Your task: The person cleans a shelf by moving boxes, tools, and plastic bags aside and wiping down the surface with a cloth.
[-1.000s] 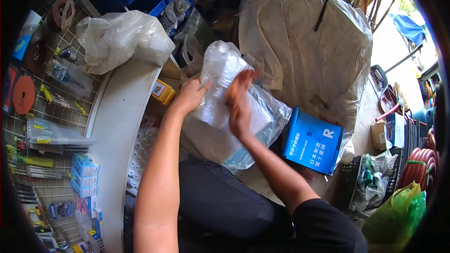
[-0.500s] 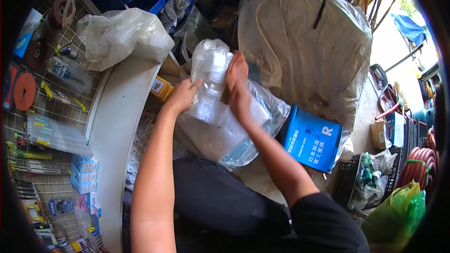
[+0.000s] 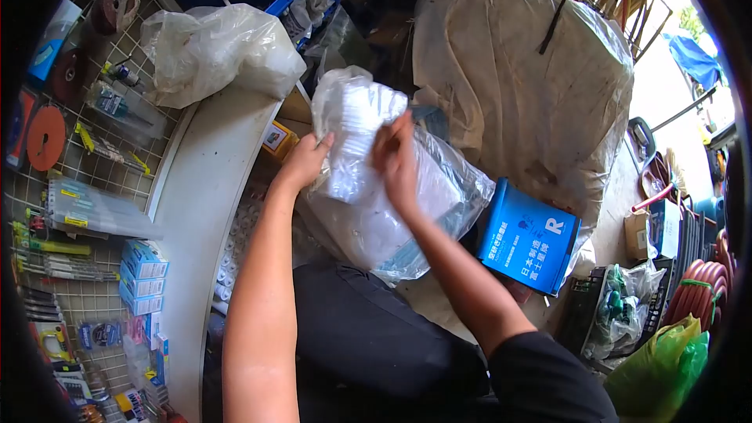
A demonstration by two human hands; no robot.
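A clear plastic bag [image 3: 356,121] packed with white, ridged contents stands tilted over my lap. My left hand [image 3: 304,160] is closed on its left edge, thumb against the plastic. Beside the bag's right side is my right hand [image 3: 396,155], its fingers curled and smeared by motion. Beneath both hands lies a larger clear plastic bag [image 3: 431,188] with whitish contents, partly covered by the smaller bag and my right forearm.
A blue box [image 3: 531,239] with white lettering sits to the right. On the left a white ledge [image 3: 200,160] carries another plastic bag [image 3: 227,51], beside a wire rack of packaged tools. A draped sheet [image 3: 521,78] covers something bulky ahead.
The smaller bag's top has tipped slightly right, and its white contents show more plainly. My right hand has shifted down a little along its side. My left hand keeps its hold.
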